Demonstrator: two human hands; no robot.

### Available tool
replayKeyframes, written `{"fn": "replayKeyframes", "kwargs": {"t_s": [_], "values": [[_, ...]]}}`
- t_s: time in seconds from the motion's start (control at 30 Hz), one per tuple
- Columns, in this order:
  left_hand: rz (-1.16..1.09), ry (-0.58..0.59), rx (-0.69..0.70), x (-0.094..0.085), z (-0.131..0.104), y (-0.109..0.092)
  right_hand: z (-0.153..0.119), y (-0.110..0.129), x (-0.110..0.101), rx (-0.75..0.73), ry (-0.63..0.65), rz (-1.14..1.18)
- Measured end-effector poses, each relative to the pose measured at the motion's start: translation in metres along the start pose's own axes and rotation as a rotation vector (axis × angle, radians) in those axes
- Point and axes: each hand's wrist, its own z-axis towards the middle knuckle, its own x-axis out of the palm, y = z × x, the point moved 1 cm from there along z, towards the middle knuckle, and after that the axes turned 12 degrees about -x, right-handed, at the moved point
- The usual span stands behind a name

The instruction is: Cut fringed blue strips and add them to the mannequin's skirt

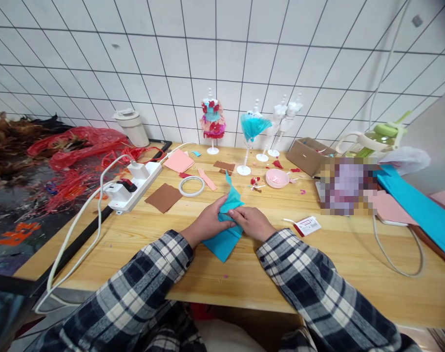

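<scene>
Near the middle of the table, a piece of turquoise crepe paper (231, 198) is pinched between my two hands, its narrow tip pointing up. My left hand (212, 221) grips it from the left, thumb across the front. From the right, my right hand (252, 222) closes on the same piece, fingertips meeting the left ones. Beneath both hands lies a flat sheet of blue crepe paper (224, 246), partly covered by them. Beyond stands a small white mannequin wearing a turquoise paper skirt (254, 127).
Left are a roll of tape (192, 186), brown paper (163, 197), pink paper (179, 161) and a power strip (136, 188) with cables. Behind stand a decorated mannequin (212, 120) and a pink bowl (277, 178). Right are a cardboard box (310, 156), a small white packet (307, 226) and long blue paper (420, 210).
</scene>
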Motion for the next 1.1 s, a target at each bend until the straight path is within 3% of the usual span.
{"fn": "replayKeyframes", "kwargs": {"t_s": [0.27, 0.87, 1.0, 1.1], "values": [[-0.054, 0.030, 0.025, -0.002, 0.001, 0.001, -0.001, 0.001, -0.001, -0.028, 0.000, 0.005], [0.075, 0.023, -0.024, 0.000, -0.003, -0.005, 0.000, 0.002, 0.002, 0.010, -0.024, -0.040], [0.056, 0.004, -0.025, -0.001, -0.003, -0.003, -0.002, -0.001, -0.002, 0.025, -0.089, -0.055], [0.067, -0.079, -0.013, -0.005, -0.004, -0.004, -0.005, -0.006, -0.009, 0.002, -0.220, 0.033]]}}
